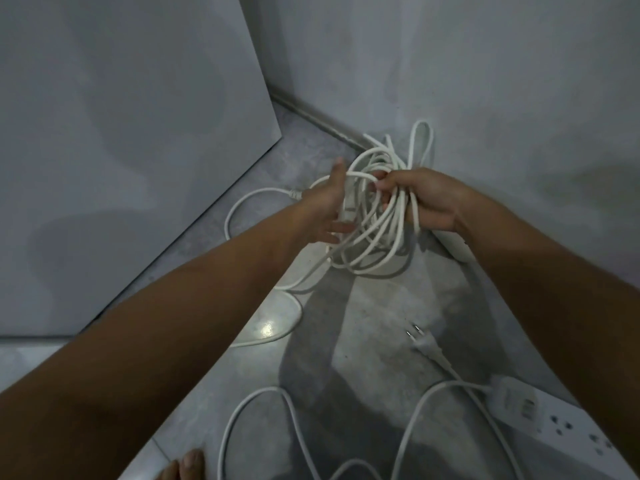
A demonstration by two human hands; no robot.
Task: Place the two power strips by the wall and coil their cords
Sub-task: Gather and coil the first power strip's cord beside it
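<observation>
Logging from my remote view, centre of the frame: right hand (426,199) clenched round a bundle of white cord loops (367,251), close to the corner where the wall (485,81) meets the floor (363,323). Next, left hand (329,206): released, fingers straight and spread, against the bundle's left side. Then first power strip (455,249): white, mostly hidden beneath the right wrist, just beside the wall. Then second power strip (561,431): lower right of the frame, on the floor, with loose cord (263,403) trailing across the bottom edge. Last, plug (424,344): on the floor between the two strips.
</observation>
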